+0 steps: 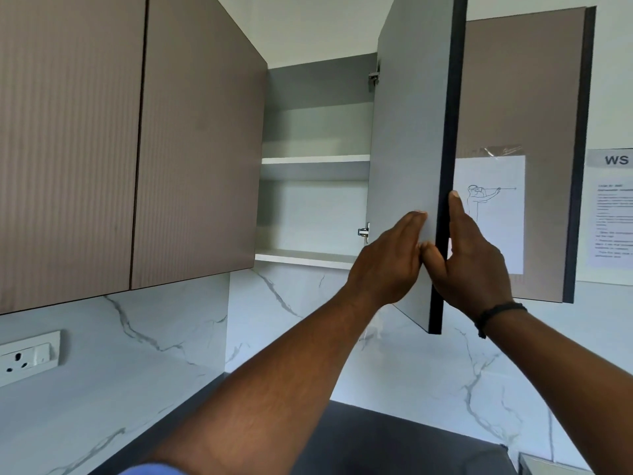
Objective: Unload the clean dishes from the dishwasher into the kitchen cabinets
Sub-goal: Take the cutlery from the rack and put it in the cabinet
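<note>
Both hands are raised to the free vertical edge of an open cabinet door. The left hand lies flat on the door's grey inner face near its lower part, fingers straight and pressed together, tips touching the panel just beside the dark edge band; it holds nothing. The right hand sits on the other side of that edge: forefinger extended up along the dark band, thumb meeting the edge from the near side, the remaining fingers hidden behind the door, so whether they curl round it cannot be told. A black wristband circles the right wrist. The cabinet stands open, its shelves showing at mid height and at the bottom edge. No dishes or dishwasher are in view. A paper drawing is taped to the neighbouring door.
</note>
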